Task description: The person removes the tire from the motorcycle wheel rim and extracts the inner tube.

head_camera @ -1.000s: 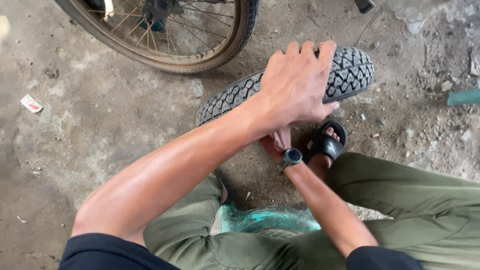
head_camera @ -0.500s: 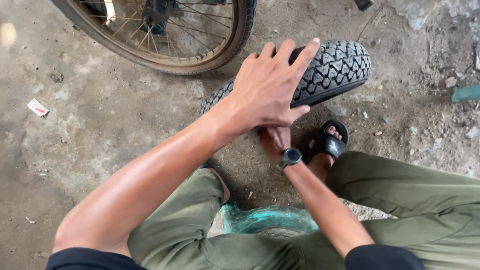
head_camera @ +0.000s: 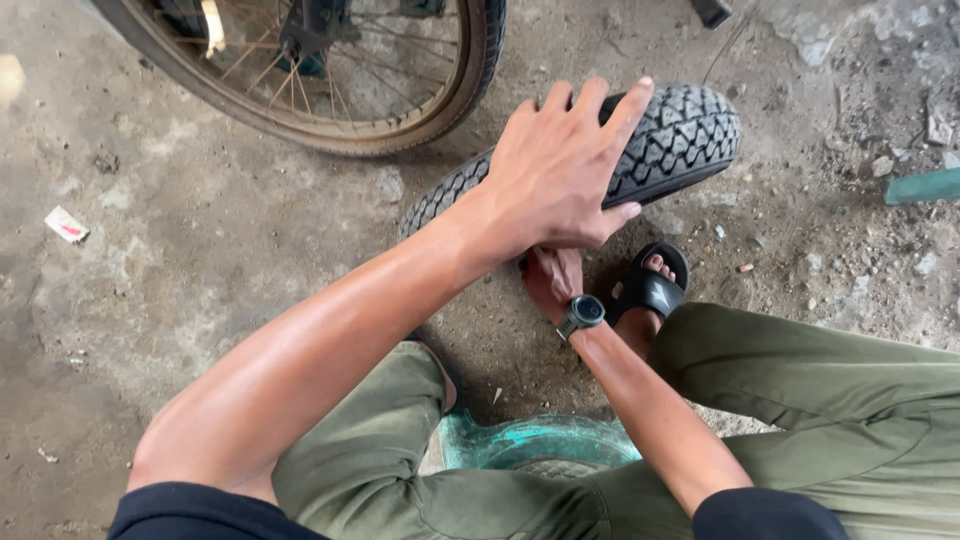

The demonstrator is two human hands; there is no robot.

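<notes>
The left hand point(head_camera: 560, 175) lies flat on a black tyre point(head_camera: 680, 140), the right hand point(head_camera: 550, 280) beneath it.

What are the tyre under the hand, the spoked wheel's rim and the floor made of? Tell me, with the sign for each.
Tyre: black rubber, matte, judging by its blocky moulded tread.
Spoked wheel's rim: probably metal, dull and brownish, perhaps rusty; thin wire spokes.
Floor: looks like bare concrete, grey, rough, stained and gritty.
Left hand lies on the tyre.

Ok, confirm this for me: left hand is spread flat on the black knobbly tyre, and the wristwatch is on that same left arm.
Not quite. In the head view the left hand does lie spread on the black knobbly tyre, but the wristwatch sits on the right arm, whose hand is tucked under the left one, beside the tyre.
</notes>
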